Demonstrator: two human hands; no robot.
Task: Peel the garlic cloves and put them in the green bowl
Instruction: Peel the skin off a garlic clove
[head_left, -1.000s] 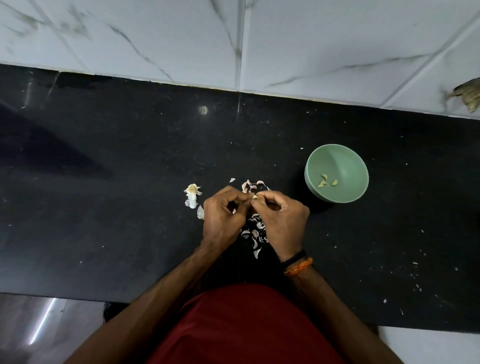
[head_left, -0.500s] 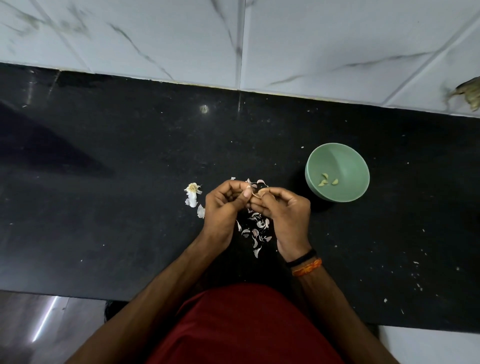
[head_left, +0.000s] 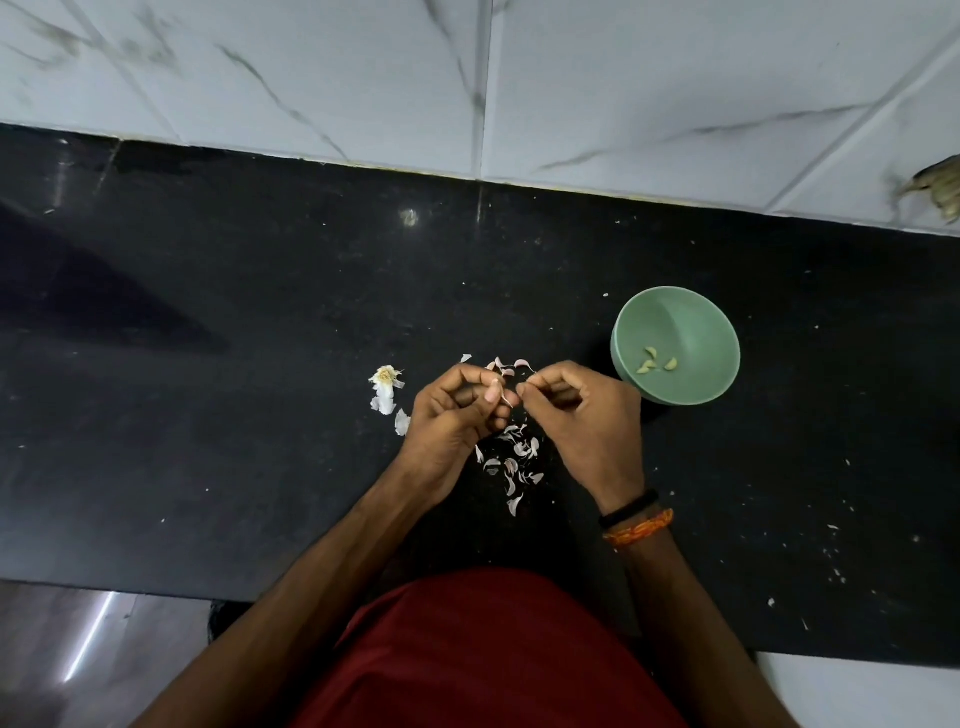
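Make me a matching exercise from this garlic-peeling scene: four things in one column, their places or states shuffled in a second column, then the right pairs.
Things:
1. green bowl
2. peeled cloves
3. loose skins
4. garlic stem remnant

Places or states:
A. scattered on the black counter between the two wrists
B. on the counter beyond the left hand's outer side
C. standing on the counter beyond the right hand
D. lying inside the bowl

Pairs: 1-C, 2-D, 3-A, 4-B
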